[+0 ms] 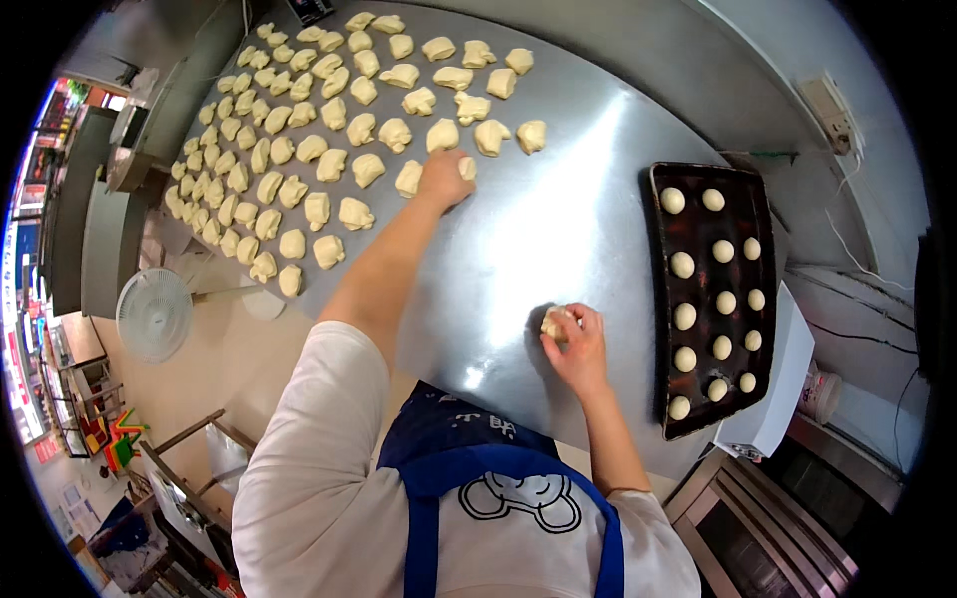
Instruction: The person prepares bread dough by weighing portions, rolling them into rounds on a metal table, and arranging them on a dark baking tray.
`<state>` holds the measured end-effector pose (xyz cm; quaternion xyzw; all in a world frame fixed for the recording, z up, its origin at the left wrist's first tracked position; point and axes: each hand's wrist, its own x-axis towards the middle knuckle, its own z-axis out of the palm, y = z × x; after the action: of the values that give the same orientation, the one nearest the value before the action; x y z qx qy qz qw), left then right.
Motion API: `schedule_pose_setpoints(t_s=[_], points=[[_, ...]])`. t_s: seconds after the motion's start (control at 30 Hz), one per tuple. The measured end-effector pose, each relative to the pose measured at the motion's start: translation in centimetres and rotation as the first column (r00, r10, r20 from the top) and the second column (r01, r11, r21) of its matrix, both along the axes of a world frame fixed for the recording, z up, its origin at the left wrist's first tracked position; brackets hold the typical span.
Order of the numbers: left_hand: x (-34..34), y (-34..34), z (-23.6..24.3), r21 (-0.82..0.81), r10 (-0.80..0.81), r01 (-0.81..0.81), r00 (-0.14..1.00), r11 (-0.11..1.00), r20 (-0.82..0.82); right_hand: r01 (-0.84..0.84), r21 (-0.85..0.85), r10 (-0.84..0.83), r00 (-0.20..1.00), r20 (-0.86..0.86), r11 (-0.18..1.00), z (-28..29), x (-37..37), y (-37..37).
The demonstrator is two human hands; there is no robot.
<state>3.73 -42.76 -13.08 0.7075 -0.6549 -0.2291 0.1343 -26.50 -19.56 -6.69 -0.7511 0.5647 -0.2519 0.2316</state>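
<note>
My left hand (445, 183) reaches far over the steel table (558, 214), with its fingers closed on a piece of dough (468, 168) at the near edge of a large spread of cut pieces. Closer to my body, my right hand (581, 349) is curled around another dough piece (551, 323) on the tabletop; its fingers partly cover it. Rough, pale yellow dough chunks (332, 164) lie in rows across the far left of the table. Smooth round dough balls (684, 316) sit spaced apart in a dark baking tray (703, 289) at the right.
A wall with an outlet (830, 112) and loose cables runs behind the tray. Below the tray's right side is a white box (768, 384), with a metal oven-like unit (763, 528) near it. A standing fan (155, 315) is on the floor at left, beyond the table's edge.
</note>
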Motion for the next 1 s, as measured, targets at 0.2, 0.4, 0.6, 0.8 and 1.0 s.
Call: schedule_pose_setpoints(t_s=[0.2,0.4,0.6,0.8,1.0], points=[[0.8,0.4,-1.8,-0.151,-0.344,0.350,0.937,0.924,0.062,0.034,-0.036,-0.033,0.999,0.006,0.999,0.2,-0.7,0.7],[3.0,7.6,3.4,-0.478,-0.286,0.238,0.958,0.846,-0.030,0.061,-0.177,-0.063,0.998,-0.006,0.982,4.1,-0.7,-0.1],[9.4,26.1,-1.8,-0.199,-0.260,0.288,0.953,0.937,0.154,0.073,-0.064,-0.076,0.996,-0.050,0.995,-3.8,0.2,8.4],[5.6,25.1,-4.3,-0.288,-0.202,0.242,0.966,0.927,0.162,0.162,-0.113,-0.187,0.947,-0.260,0.980,-8.9,4.7,4.1],[6.7,16.4,-4.2,-0.412,-0.328,0.297,0.945,0.861,-0.005,0.207,-0.206,-0.262,0.919,-0.294,0.956,-8.4,-0.3,-6.1]])
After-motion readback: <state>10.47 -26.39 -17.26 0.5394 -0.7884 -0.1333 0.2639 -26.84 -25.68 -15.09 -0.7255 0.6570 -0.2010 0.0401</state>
